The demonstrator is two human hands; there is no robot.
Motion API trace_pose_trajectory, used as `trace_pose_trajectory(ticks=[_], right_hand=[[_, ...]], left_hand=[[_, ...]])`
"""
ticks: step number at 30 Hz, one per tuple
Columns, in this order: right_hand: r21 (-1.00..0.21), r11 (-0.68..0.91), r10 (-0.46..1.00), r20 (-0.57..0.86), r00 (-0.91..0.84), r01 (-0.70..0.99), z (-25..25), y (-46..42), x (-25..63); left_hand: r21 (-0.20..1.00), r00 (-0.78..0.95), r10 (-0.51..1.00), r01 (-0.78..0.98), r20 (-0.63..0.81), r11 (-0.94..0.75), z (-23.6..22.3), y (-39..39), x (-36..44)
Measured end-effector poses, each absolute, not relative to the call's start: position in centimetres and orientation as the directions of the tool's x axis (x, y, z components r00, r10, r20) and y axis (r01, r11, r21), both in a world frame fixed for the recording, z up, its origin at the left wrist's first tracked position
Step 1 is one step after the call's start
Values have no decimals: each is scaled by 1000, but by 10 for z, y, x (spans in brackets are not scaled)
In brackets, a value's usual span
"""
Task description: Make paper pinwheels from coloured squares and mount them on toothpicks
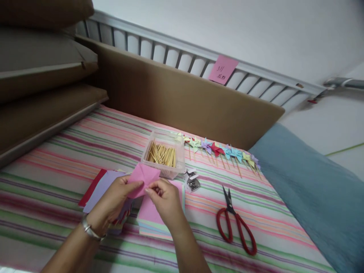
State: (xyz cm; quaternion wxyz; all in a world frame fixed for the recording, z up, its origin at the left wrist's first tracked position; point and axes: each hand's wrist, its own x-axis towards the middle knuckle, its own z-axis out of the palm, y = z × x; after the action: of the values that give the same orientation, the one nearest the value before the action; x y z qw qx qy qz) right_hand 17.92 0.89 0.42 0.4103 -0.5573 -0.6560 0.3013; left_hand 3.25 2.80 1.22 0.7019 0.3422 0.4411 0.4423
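So there's a pale wall (256, 30) at the far side, striped cloth (284, 227) across the surface, and a brown panel (182, 94) standing along its far edge. A row of paper pinwheels (217, 149) on sticks lies far right of the hands. Left hand (116, 195) has its thumb and fingers closed on the left side of a pink sheet; right hand (167, 199) is pinching at the near right edge, though I can't tell if something tiny's in there too. Paper stacks (150, 212) sit under and beside the hands, box of wooden sticks (166, 171) just beyond, red-handled scissors (229, 206) well to the right. The pink sheet (142, 174) is up between both sets of fingertips, roughly square so no real long axis, neither hand obviously nearer. Small container of metal bits (192, 184) beside the box.
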Motion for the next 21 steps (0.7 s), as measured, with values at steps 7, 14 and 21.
trace_pose_trajectory(ticks=[7,14,21], right_hand=[[-909,145,987,160,5,391,-2,13,179],[-948,90,992,113,60,305,-5,14,178],[-952,80,991,109,80,295,-5,14,174]], left_hand=[[891,196,933,-289,-302,350,7,28,37],[908,179,936,-245,-303,341,11,26,38],[907,176,940,-259,-294,332,9,28,38]])
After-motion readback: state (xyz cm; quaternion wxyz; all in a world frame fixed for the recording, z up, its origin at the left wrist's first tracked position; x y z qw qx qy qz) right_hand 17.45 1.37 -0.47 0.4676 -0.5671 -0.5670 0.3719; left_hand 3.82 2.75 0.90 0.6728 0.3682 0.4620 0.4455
